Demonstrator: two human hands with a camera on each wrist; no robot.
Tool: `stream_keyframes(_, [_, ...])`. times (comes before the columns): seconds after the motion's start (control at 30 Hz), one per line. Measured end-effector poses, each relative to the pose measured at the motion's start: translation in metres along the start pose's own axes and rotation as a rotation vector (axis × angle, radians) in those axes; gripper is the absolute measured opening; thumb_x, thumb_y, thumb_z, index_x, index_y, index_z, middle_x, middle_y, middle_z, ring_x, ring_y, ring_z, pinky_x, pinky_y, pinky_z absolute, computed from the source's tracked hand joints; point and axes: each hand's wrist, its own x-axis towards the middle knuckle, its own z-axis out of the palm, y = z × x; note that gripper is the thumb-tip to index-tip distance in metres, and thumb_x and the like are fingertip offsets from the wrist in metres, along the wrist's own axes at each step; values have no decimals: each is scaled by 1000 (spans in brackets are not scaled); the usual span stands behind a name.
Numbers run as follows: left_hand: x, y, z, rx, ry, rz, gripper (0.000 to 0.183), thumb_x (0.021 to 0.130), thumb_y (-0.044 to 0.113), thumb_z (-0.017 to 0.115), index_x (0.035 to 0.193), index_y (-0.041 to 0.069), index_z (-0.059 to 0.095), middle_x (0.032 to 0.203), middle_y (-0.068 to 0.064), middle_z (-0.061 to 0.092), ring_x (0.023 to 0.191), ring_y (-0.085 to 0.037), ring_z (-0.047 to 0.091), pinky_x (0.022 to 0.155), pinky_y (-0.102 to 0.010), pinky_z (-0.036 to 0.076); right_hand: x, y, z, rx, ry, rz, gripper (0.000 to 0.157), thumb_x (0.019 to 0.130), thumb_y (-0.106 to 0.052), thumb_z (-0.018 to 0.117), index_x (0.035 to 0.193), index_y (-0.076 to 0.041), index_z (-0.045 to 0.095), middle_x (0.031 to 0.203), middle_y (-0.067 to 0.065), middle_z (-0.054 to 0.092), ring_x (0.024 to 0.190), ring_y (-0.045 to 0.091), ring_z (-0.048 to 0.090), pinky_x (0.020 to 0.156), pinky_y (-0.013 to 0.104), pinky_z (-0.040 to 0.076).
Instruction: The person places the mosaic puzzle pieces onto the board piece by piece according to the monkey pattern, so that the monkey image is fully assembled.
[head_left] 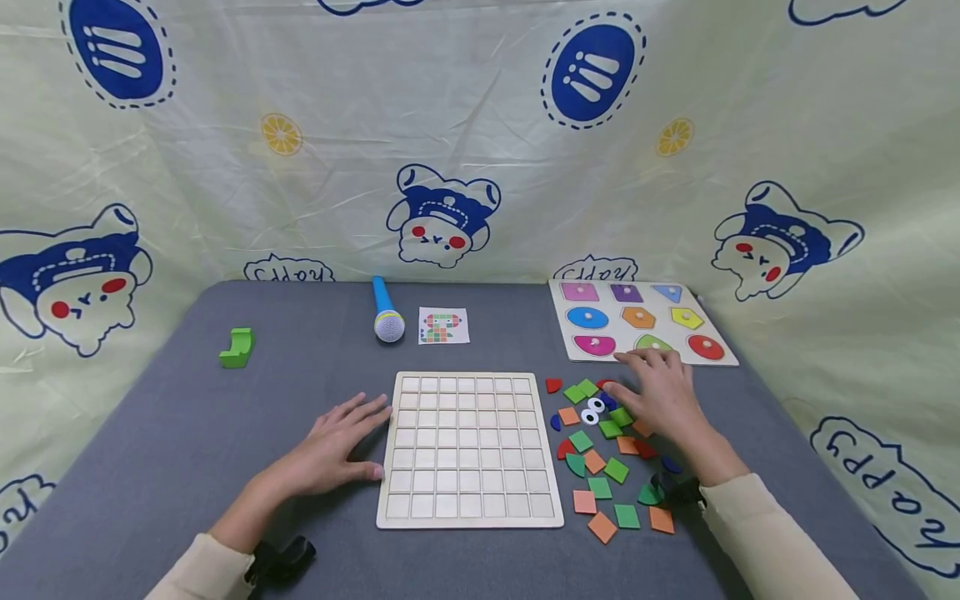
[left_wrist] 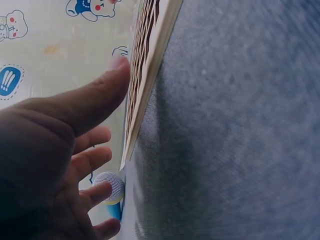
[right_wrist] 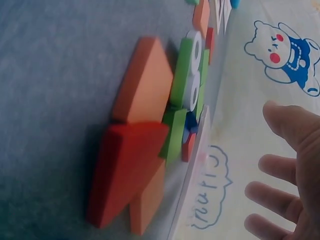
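A pale wooden grid board [head_left: 468, 450] with bare square cells lies flat on the grey table. Along its left edge rests my left hand [head_left: 333, 450], fingers spread, with fingertips and thumb right at the rim. My right hand [head_left: 663, 396] hovers over the far side of a scatter of small tiles, fingers relaxed and nothing held. Among these are green tiles [head_left: 626, 517], orange tiles [head_left: 602, 527], red pieces [head_left: 553, 386], blue pieces and two white rings with dark centres [head_left: 590, 416]. In the right wrist view a red piece [right_wrist: 125, 170] overlaps an orange tile [right_wrist: 145, 82].
A white shape puzzle board [head_left: 648, 325] with coloured knobbed shapes lies at the back right. Behind the grid board are a small printed pattern card [head_left: 443, 326] and a blue toy microphone [head_left: 388, 321]. A green curved block [head_left: 237, 347] stands at the far left.
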Motion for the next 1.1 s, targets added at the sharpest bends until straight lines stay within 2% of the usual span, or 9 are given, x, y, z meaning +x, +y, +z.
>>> stream_keyframes(0.17, [2,-4,1,-50,-52,20,79,80,44,70,145,13,39,154,-9,33,143,-40,20,103,-67,19,4,6,2,10,-24,8,60,81,-36,71,130,-5,54,130,25,45,124,49,27,96,65,22])
stream_keyframes(0.53, [3,-10,6,-107,-86,58,83,79,47,70,146,12,36,155,-10,31,143,-42,18,104,-67,16,14,18,8,18,-115,50,59,82,-38,70,129,-6,55,130,26,47,123,48,28,97,64,24])
stream_keyframes(0.7, [3,-11,6,-131,-106,63,85,79,47,70,147,11,35,155,-10,29,143,-42,17,106,-67,13,18,24,11,28,-160,53,53,83,-36,69,125,-6,59,130,26,47,122,48,28,95,62,25])
stream_keyframes(0.93, [4,-11,8,-112,-94,75,86,78,46,71,146,9,35,154,-11,31,142,-41,21,106,-65,15,19,30,16,44,-196,64,45,84,-32,69,120,-5,63,124,25,51,114,43,32,93,59,28])
stream_keyframes(1.1, [3,-10,10,-91,-73,79,87,76,46,72,146,8,36,153,-11,33,139,-39,25,104,-65,19,22,31,20,56,-199,39,40,84,-30,70,116,-5,66,118,22,56,107,39,38,92,57,31])
